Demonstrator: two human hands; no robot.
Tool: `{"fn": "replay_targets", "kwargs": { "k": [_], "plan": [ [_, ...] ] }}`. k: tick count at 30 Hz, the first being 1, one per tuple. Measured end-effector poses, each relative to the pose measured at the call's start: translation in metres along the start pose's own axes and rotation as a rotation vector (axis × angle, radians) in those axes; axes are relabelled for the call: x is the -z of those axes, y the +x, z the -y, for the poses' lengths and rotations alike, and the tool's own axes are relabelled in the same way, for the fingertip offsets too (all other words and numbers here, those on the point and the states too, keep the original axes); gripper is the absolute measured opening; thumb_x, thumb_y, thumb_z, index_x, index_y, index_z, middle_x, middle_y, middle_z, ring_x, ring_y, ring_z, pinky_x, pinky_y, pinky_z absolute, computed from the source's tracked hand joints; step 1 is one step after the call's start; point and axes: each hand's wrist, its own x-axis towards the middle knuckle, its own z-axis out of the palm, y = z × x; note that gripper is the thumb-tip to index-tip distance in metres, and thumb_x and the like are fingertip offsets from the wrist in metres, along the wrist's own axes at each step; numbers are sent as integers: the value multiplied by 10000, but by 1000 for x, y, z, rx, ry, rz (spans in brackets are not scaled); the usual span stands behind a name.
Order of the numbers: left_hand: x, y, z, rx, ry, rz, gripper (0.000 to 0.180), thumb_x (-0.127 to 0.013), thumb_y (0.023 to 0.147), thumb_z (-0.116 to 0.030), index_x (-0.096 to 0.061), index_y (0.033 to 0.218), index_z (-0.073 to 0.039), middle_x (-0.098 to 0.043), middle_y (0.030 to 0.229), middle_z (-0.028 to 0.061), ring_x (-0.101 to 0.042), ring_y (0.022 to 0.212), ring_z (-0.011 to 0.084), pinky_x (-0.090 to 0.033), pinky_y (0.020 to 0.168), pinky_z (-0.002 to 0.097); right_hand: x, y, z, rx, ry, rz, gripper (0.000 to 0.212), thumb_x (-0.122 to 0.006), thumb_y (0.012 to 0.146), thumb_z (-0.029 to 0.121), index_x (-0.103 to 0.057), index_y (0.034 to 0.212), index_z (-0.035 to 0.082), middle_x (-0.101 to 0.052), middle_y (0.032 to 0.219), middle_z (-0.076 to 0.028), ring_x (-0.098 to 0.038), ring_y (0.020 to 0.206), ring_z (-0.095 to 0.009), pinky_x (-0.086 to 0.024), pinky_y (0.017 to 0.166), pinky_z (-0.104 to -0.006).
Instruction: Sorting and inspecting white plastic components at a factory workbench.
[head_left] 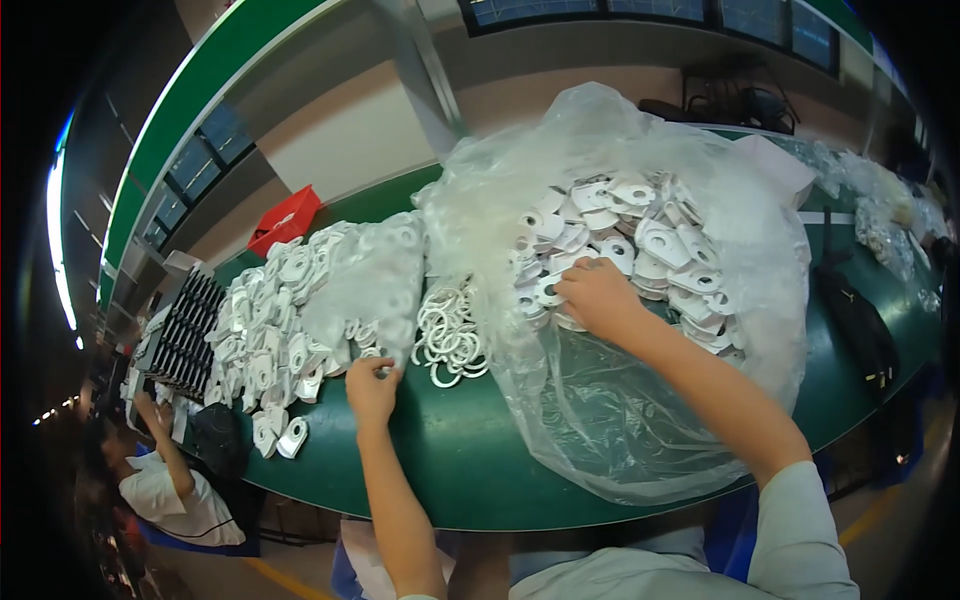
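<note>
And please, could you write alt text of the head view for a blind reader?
A person's right hand reaches into an open clear plastic bag of white parts, while the left hand is at a pile of similar pieces. White rings lie between bag and pile on the green table; a co-worker is at far left.

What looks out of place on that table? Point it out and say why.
A few white parts straggle from the near end of the left pile toward the table's near edge, looking strayed from the rest. Nothing else clearly stands out.
</note>
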Motion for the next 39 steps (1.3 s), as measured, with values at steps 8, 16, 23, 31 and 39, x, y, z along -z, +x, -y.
{"fn": "replay_targets", "kwargs": {
  "k": [8,16,23,31,39],
  "plan": [
    [43,-17,-75,-265,-98,-437,214,-701,691,-45,-687,904,-56,-631,973,86,-580,879,232,-470,725,328,51,-12,42,-286,568,-213,164,-530,869,160,-586,909,11,-609,725,-116,-569,631,-275,-447,596,-335],
    [-19,-70,-170,-953,-55,39,350,-634,676,5,-642,1023,-41,-600,1143,55,-546,1054,286,-421,864,383,13,-65,76,-597,1504,-39,168,-466,932,131,-560,958,-6,-591,696,-18,-534,562,-62,-445,481,-215],
    [-21,-85,-171,-915,160,119,516,-560,643,42,-562,1155,-23,-507,1289,58,-458,1190,291,-391,908,415,3,-68,69,-569,1537,6,178,-457,940,152,-548,964,1,-577,719,-12,-532,554,-65,-455,469,-215],
    [-28,-90,-170,-936,148,212,313,-548,683,-35,-632,975,40,-524,1244,119,-429,1214,319,-375,962,439,17,-66,80,-683,1550,60,180,-581,880,173,-553,896,-4,-597,687,-35,-552,550,-75,-434,451,-218],
    [-31,-89,-166,-981,117,185,269,-577,677,-42,-625,933,24,-536,1173,103,-434,1201,311,-385,946,430,12,-64,80,-682,1573,44,237,-692,788,161,-558,864,-19,-601,719,-51,-569,584,-76,-454,470,-222]
  ]
}}
